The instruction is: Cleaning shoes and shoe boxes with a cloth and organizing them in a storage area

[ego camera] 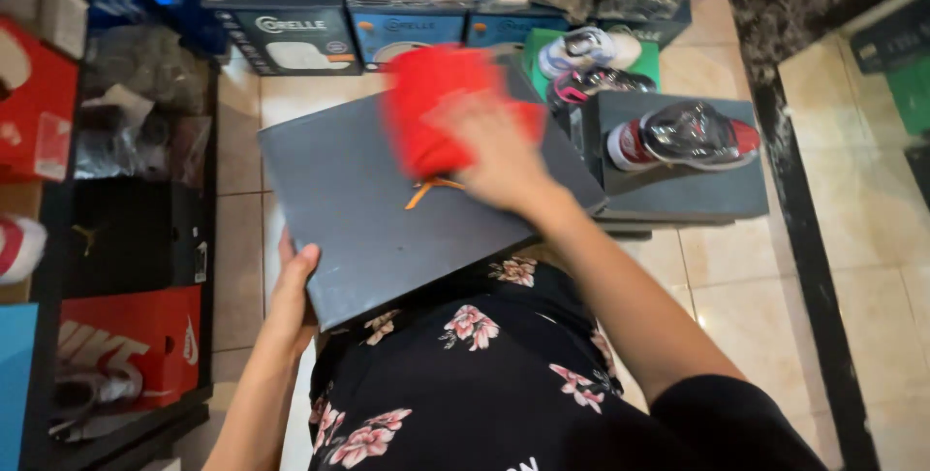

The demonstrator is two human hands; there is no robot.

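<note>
A tiled floor (746, 287) fills the right of the head view, with a dark shelf unit (44, 238) along the left edge at nine o'clock. The shelf holds red shoe boxes (145, 335), a black shoe box (136, 238) and bagged items.

At the centre, a large flat grey box lid (387, 209) rests tilted on the person's lap, over a black skirt with pink flowers (465, 374). Its top is matt dark grey with a small orange mark near the middle.

At two o'clock a second grey box (678, 190) stands on the floor; a red, white and black sneaker in clear wrap (683, 137) sits on top of it. Just behind, at one o'clock, a green box (639, 59) carries more wrapped sneakers. Blue boxes (407, 30) line the top edge at twelve o'clock.

The left hand (295, 287) clasps the lid's lower left edge at seven o'clock, its grip curled around the rim. The right hand (494, 156), blurred, presses a red cloth (431, 112) flat on the lid at twelve o'clock, its fingers spread over the fabric.
</note>
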